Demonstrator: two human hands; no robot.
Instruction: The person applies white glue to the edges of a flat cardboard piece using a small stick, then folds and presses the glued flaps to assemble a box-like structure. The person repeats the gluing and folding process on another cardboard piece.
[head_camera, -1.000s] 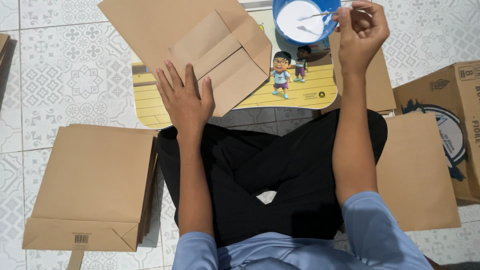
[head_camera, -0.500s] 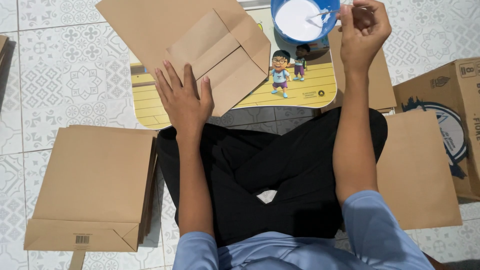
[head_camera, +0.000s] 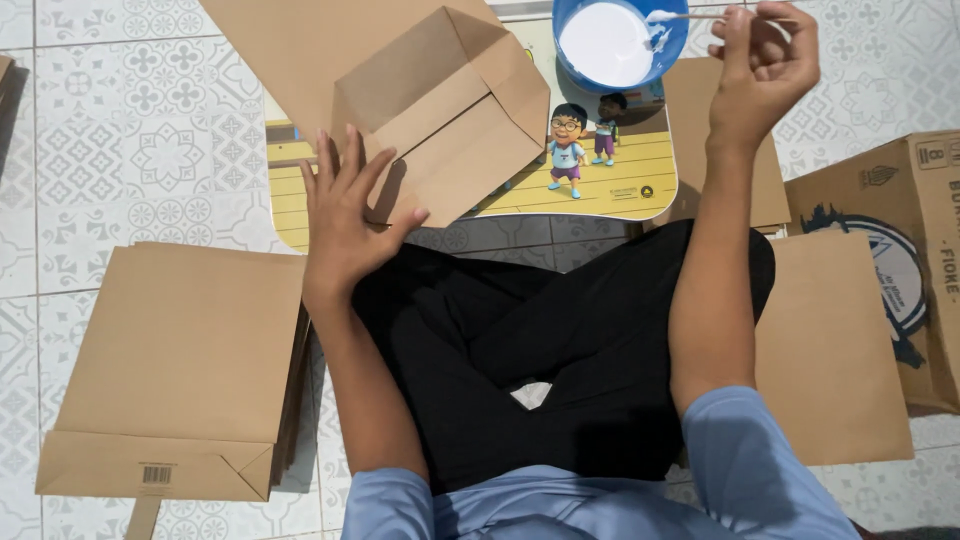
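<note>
Change: almost nothing has shifted; both hands keep their places from half a second ago
Left hand (head_camera: 345, 225): fingers spread, palm pressed flat on the folded end of the brown paper bag (head_camera: 400, 90), gripping nothing
Right hand (head_camera: 760, 60): fingers pinched on a thin stick (head_camera: 700, 15), its white-coated tip over the blue bowl (head_camera: 620, 40)
Bowl: holds white paste, stands at the far edge of the cartoon-printed lap table (head_camera: 610, 185)
Bag: lies on that table, bottom flaps folded open
Left floor: stack of flat paper bags (head_camera: 185, 370)
Right floor: more brown sheets (head_camera: 830, 350), cardboard box (head_camera: 900, 240)
</note>
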